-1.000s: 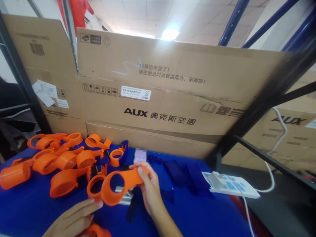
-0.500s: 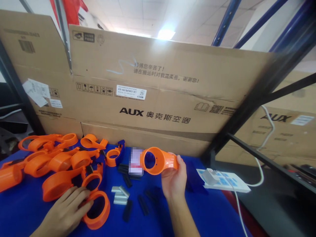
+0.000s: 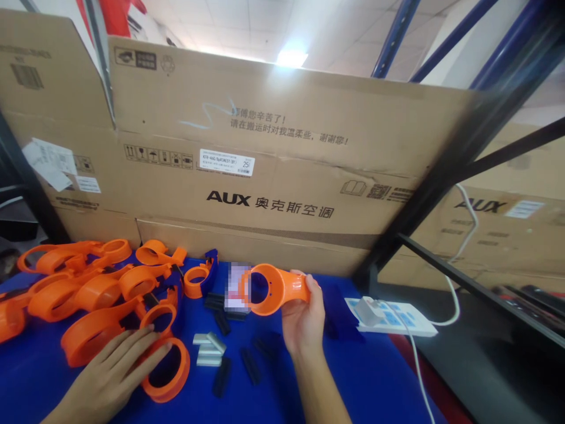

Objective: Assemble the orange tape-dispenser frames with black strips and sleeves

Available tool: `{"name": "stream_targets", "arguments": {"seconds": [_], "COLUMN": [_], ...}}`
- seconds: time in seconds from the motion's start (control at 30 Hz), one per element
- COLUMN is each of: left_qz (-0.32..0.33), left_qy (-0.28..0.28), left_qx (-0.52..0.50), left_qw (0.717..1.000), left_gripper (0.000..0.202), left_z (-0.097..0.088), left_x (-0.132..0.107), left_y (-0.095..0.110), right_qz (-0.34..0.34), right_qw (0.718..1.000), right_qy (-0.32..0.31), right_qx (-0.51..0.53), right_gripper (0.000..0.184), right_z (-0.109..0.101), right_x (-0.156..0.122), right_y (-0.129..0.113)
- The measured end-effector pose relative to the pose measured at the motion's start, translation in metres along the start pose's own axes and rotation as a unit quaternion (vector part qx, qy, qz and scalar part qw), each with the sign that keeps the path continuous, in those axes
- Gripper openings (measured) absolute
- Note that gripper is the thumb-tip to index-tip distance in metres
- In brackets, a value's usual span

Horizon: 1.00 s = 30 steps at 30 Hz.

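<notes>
My right hand (image 3: 304, 321) is wrapped round the handle of an orange tape dispenser (image 3: 276, 303), its round ring pointing left above the blue tabletop. My left hand (image 3: 117, 368) lies at lower left with its fingers stretched over another orange tape dispenser (image 3: 183, 377); its thumb is hidden. Beside those fingers lies a further dispenser with a wide ring (image 3: 73, 347). Several more orange tape dispensers (image 3: 99, 291) are heaped behind the left hand. Between the hands lie small silvery metal pieces (image 3: 209, 357) and black strips (image 3: 251, 366).
A large cardboard sheet (image 3: 265, 235) stands along the back of the blue table (image 3: 375, 383). On the right sits a white power strip (image 3: 415, 324) with a plug and white cable (image 3: 417, 365). A dark metal frame post (image 3: 424, 188) slants upward there. Behind the held dispenser is a blurred card (image 3: 235, 297).
The view has shifted slightly, moving most things a little left. My left fingers have straightened over the dispenser. My right hand keeps its hold on the other one.
</notes>
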<state>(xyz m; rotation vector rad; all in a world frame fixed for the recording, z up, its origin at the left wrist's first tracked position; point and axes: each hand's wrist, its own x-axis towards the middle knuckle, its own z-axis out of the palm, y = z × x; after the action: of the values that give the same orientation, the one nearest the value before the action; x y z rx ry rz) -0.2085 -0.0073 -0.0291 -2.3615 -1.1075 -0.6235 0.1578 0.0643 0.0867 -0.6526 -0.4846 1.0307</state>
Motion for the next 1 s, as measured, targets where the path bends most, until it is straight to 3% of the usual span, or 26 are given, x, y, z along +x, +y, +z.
{"name": "stream_targets", "arguments": {"seconds": [0.1,0.17,0.3,0.4,0.47,0.5,0.57,0.63,0.67,0.73,0.83,0.93,1.0], "left_qz": [-0.064,-0.117,-0.182,-0.250,-0.252,-0.240,-0.209,-0.200,-0.208,-0.240,-0.293,-0.309,-0.315], "left_qy": [0.050,0.098,0.160,0.114,0.018,-0.042,-0.101,-0.107,-0.103,-0.092,-0.063,-0.016,0.034], "left_qx": [-0.088,-0.177,-0.404,-0.568,-0.658,-0.681,-0.703,-0.729,-0.745,-0.770,-0.805,-0.850,-0.861], "left_qw": [0.993,0.972,0.882,0.776,0.709,0.690,0.672,0.646,0.626,0.584,0.511,0.426,0.398], "left_gripper": [0.053,0.046,0.046,0.053,0.061,0.066,0.081,0.088,0.088,0.085,0.079,0.075,0.080], "left_z": [-0.006,-0.008,-0.009,-0.011,-0.011,-0.009,-0.003,0.007,0.013,0.023,0.032,0.031,0.028], "left_x": [-0.002,0.006,0.060,0.123,0.162,0.177,0.198,0.205,0.204,0.199,0.188,0.183,0.183], "left_y": [0.011,0.032,0.099,0.135,0.144,0.146,0.147,0.149,0.151,0.154,0.155,0.148,0.140], "right_qz": [-0.011,-0.009,0.035,0.009,-0.060,-0.091,-0.117,-0.107,-0.103,-0.102,-0.093,-0.064,-0.058], "right_qw": [1.000,0.999,0.983,0.964,0.932,0.905,0.838,0.794,0.788,0.798,0.839,0.883,0.899], "right_qy": [-0.012,-0.037,-0.141,-0.181,-0.168,-0.152,-0.115,-0.089,-0.083,-0.089,-0.116,-0.135,-0.124], "right_qx": [-0.015,-0.037,-0.107,-0.197,-0.315,-0.388,-0.521,-0.592,-0.601,-0.587,-0.523,-0.444,-0.416], "right_gripper": [0.024,0.027,0.034,0.037,0.040,0.042,0.047,0.054,0.057,0.060,0.065,0.070,0.072], "right_z": [0.000,-0.002,-0.008,-0.017,-0.024,-0.027,-0.032,-0.036,-0.037,-0.038,-0.038,-0.038,-0.040], "right_x": [-0.001,-0.002,0.000,0.007,0.013,0.015,0.017,0.017,0.016,0.015,0.015,0.019,0.022], "right_y": [0.001,0.000,-0.005,-0.008,-0.009,-0.009,-0.009,-0.008,-0.007,-0.004,0.001,0.006,0.007]}}
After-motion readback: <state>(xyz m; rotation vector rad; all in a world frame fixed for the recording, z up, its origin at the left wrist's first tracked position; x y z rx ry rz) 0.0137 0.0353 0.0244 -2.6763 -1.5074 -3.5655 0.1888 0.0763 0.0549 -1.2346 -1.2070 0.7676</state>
